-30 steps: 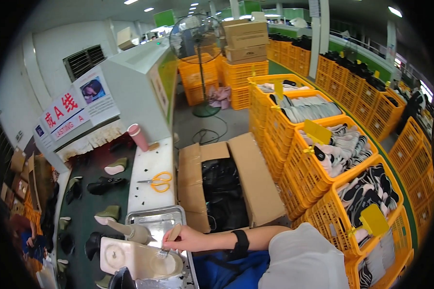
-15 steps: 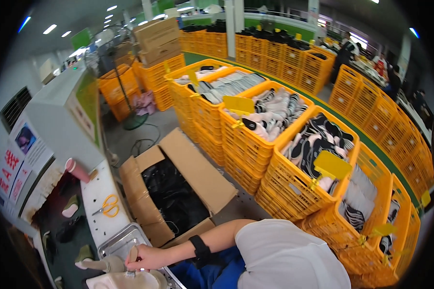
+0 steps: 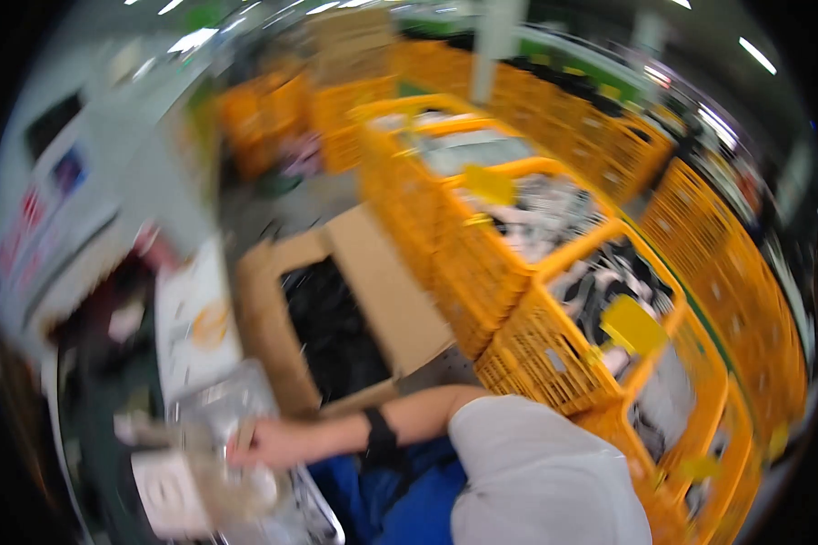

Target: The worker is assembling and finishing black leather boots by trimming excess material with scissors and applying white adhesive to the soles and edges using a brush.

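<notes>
Over on the left side, the brush (image 3: 244,432) sits at the left end of the right hand (image 3: 277,442), its handle poking up from the fingers (image 3: 246,446), which are pinched closed around it. They're above the metal tray (image 3: 223,400), with the white container (image 3: 168,495) to the near left; it's too blurred to tell whether the bristles touch anything.

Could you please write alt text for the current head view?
A person's right hand grips a tan-handled brush beside a white container and a metal tray, all motion-blurred. Beyond stands an open cardboard box with dark contents; orange plastic crates line the right.
</notes>
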{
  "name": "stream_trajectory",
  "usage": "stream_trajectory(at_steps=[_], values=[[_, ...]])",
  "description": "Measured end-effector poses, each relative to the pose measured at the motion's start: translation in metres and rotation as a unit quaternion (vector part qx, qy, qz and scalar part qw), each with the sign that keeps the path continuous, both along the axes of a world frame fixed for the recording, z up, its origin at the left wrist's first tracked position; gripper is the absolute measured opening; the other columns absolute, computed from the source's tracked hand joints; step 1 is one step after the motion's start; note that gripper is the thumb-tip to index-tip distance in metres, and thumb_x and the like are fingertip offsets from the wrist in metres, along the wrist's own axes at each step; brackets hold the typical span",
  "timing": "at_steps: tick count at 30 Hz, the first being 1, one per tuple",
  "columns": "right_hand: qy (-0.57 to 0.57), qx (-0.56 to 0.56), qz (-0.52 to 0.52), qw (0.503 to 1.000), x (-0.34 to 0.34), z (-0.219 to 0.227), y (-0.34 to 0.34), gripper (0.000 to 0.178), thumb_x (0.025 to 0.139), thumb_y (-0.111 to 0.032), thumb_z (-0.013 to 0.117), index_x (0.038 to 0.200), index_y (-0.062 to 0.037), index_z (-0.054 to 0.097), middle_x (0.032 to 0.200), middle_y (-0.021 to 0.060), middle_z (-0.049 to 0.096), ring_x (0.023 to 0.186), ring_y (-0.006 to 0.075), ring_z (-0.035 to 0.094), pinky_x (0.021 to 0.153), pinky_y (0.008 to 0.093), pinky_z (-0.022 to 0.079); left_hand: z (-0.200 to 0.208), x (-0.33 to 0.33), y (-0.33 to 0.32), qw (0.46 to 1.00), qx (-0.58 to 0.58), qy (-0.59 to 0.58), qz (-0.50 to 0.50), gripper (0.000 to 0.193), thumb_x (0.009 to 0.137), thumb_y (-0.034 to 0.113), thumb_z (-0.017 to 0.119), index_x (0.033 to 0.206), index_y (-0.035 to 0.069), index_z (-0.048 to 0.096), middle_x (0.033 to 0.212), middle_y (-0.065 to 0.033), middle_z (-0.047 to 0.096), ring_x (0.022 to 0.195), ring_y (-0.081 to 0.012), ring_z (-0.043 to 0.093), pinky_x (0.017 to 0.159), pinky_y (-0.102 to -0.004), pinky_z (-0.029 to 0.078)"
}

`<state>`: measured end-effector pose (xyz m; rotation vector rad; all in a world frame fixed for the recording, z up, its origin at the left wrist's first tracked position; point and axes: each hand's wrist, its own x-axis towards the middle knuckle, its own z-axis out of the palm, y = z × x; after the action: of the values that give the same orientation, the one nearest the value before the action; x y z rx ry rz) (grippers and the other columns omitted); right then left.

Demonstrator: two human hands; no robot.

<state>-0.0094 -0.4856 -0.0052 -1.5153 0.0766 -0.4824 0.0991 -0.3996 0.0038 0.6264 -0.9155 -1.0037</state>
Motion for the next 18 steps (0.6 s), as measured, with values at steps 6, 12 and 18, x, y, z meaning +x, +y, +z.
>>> stream_trajectory(at_steps=[6,12,18], values=[[0.125,0.041,-0.067,0.989,-0.013,0.023,-0.042,0.016,0.084,-0.018,0.060,0.086,-0.0025,0.059,0.070,0.0013,0.060,0.055,0.0048,0.052,0.046,0.0176,0.041,-0.009,-0.099,0.273,0.880,0.135,0.085,0.447,0.084,0.074,0.062,0.051,0.131,0.003,0.034,0.114,-0.0137,0.054,0.091,-0.0235,0.056,0.082,-0.0328,0.045],[0.108,-0.178,0.077,0.975,0.032,-0.014,-0.030,0.020,0.085,-0.018,0.058,0.089,0.0016,0.061,0.065,0.0009,0.058,0.052,0.0044,0.050,0.045,0.0191,0.039,-0.038,-0.176,0.325,0.802,0.310,0.261,0.439,0.102,0.066,0.081,0.034,0.131,0.002,0.033,0.124,-0.0150,0.047,0.114,-0.0272,0.044,0.100,-0.0394,0.033],[0.103,-0.344,0.158,0.920,0.051,-0.022,-0.003,0.027,0.078,-0.022,0.063,0.070,0.0042,0.062,0.058,0.0196,0.056,0.053,0.0321,0.057,0.049,0.0352,0.043,-0.050,-0.146,0.293,0.818,0.297,0.287,0.400,0.097,0.067,0.070,0.053,0.132,0.000,0.032,0.130,-0.0161,0.041,0.119,-0.0264,0.041,0.103,-0.0380,0.030]])
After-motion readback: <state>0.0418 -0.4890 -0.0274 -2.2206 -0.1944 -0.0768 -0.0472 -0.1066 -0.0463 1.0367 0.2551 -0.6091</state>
